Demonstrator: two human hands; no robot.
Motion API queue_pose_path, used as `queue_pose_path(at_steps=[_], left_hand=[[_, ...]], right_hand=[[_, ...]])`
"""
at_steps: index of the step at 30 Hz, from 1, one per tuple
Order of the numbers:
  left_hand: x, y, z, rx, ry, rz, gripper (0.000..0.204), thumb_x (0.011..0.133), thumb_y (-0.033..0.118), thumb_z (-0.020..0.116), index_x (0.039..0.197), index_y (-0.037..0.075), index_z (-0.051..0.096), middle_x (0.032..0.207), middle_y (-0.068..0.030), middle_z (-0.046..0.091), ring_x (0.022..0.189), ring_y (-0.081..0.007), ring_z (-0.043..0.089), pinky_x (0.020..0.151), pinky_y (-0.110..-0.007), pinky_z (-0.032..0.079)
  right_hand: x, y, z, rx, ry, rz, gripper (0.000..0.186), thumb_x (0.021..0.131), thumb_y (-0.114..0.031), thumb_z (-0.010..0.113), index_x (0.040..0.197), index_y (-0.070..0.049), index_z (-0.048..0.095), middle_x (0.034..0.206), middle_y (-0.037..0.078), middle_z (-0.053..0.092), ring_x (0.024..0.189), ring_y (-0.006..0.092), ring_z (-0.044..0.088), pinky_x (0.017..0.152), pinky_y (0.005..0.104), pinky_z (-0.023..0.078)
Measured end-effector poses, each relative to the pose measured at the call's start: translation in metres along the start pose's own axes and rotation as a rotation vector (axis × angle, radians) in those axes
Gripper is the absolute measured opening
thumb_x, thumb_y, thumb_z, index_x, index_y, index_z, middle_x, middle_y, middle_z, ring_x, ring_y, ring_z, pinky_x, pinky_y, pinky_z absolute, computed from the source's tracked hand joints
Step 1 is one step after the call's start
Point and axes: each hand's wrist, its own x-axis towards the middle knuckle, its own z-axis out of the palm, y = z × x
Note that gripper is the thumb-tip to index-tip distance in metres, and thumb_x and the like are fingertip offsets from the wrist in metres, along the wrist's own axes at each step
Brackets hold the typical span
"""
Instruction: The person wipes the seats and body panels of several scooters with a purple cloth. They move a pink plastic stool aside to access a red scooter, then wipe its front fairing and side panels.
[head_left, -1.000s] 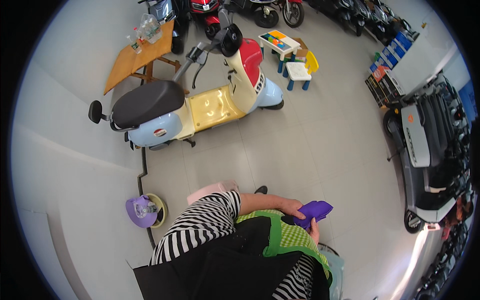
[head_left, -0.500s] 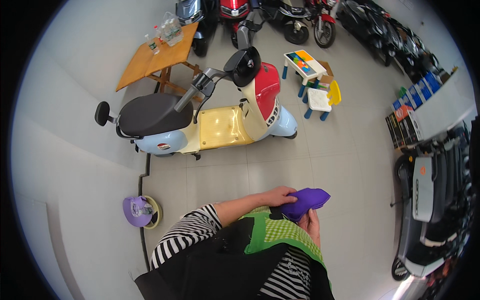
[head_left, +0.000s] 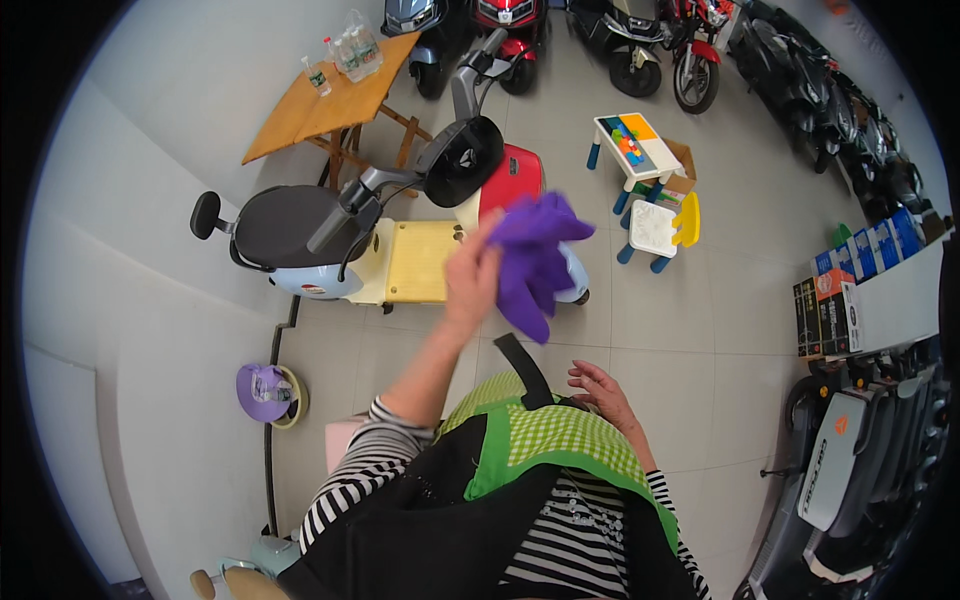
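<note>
Raised since the earlier frame, the purple cloth (head_left: 535,258) is now gripped aloft in the left hand (head_left: 472,283), in front of the scooter (head_left: 380,240). The right hand (head_left: 600,388) is held open, fingers spread, beside the green apron (head_left: 560,440).

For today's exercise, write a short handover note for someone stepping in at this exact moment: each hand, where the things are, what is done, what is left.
Left hand: raised in front of the body, gripping a purple cloth that hangs loose from the fingers.
Right hand: empty, open, low by the green checked apron.
Things: the scooter stands just ahead on the tiled floor, with its black seat to the left.
Done: cloth is in hand and lifted.
Left: the cloth is not touching the scooter or anything else; no wiping is visible yet.
</note>
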Motion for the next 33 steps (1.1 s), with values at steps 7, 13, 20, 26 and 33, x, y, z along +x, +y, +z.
queue_pose_path(at_steps=[7, 13, 20, 26, 33], left_hand=[[0.13, -0.066, 0.043, 0.759, 0.302, 0.521, 0.047, 0.075, 0.002, 0.062, 0.116, 0.024, 0.069, 0.102, -0.012, 0.061, 0.087, -0.0295, 0.061, 0.075, -0.038, 0.05], [0.099, -0.157, 0.1, 1.131, -0.293, 0.174, 0.049, 0.081, 0.008, 0.057, 0.126, 0.028, 0.06, 0.127, -0.0098, 0.051, 0.1, -0.0306, 0.056, 0.072, -0.04, 0.053], [0.046, -0.174, 0.105, 1.096, -0.33, 0.17, 0.046, 0.081, 0.013, 0.059, 0.125, 0.026, 0.059, 0.124, -0.0086, 0.05, 0.091, -0.0293, 0.054, 0.061, -0.035, 0.055], [0.04, -0.164, 0.109, 0.782, -0.885, -0.03, 0.048, 0.082, 0.008, 0.054, 0.13, 0.013, 0.056, 0.119, -0.0092, 0.054, 0.102, -0.0315, 0.055, 0.077, -0.039, 0.054], [0.212, -0.155, 0.145, 0.833, -0.241, 0.397, 0.039, 0.08, 0.01, 0.057, 0.118, 0.014, 0.064, 0.108, -0.01, 0.058, 0.093, -0.0302, 0.057, 0.077, -0.039, 0.053]], right_hand=[[0.019, 0.039, -0.065, 0.05, 0.027, 0.106, 0.045, 0.1, -0.025, 0.056, 0.14, -0.006, 0.049, 0.126, 0.005, 0.06, 0.11, 0.0136, 0.058, 0.094, 0.0287, 0.046], [0.039, 0.062, -0.107, -0.126, 0.075, -0.001, 0.042, 0.1, -0.023, 0.057, 0.135, -0.001, 0.052, 0.122, 0.009, 0.063, 0.111, 0.0168, 0.059, 0.097, 0.0294, 0.045], [0.065, 0.03, -0.163, -0.294, 0.311, 0.052, 0.041, 0.099, -0.021, 0.057, 0.134, 0.001, 0.053, 0.121, 0.014, 0.064, 0.109, 0.0184, 0.059, 0.094, 0.0296, 0.046], [0.121, 0.033, -0.205, -0.413, 0.356, -0.016, 0.038, 0.098, -0.025, 0.055, 0.127, 0.0, 0.059, 0.111, 0.013, 0.068, 0.099, 0.0199, 0.063, 0.087, 0.0315, 0.049], [0.173, -0.006, -0.21, -0.729, 0.107, 0.018, 0.034, 0.097, -0.026, 0.054, 0.124, -0.006, 0.06, 0.111, 0.016, 0.068, 0.099, 0.0284, 0.066, 0.085, 0.0354, 0.05]])
